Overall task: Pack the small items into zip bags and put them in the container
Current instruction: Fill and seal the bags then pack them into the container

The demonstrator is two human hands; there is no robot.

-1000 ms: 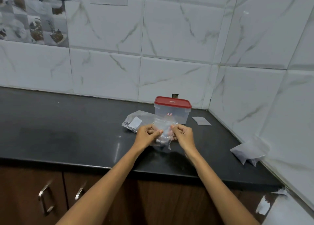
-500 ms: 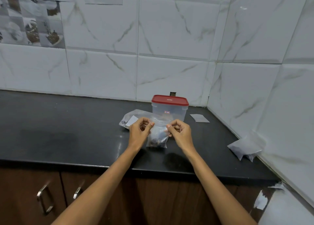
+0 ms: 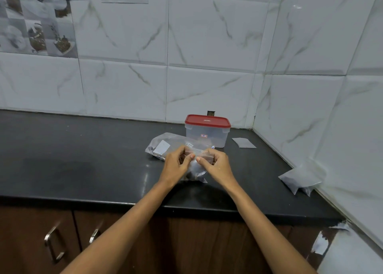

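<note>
A small clear zip bag (image 3: 195, 170) with dark small items at its bottom stands on the black counter (image 3: 83, 159). My left hand (image 3: 176, 166) pinches its top edge from the left. My right hand (image 3: 215, 165) pinches the same edge from the right, thumbs close together. Behind the hands stands a clear plastic container (image 3: 207, 132) with a red lid on it. A larger clear bag (image 3: 163, 147) with a white label lies left of the container, partly hidden by my left hand.
A flat empty zip bag (image 3: 243, 143) lies right of the container. Two filled bags (image 3: 300, 179) lean against the right wall. Tiled walls close the back and right. Cabinet doors with metal handles (image 3: 52, 244) are below the counter edge.
Both hands have drawn closer together along the bag's top edge. The bag has come down and now rests on the counter.
</note>
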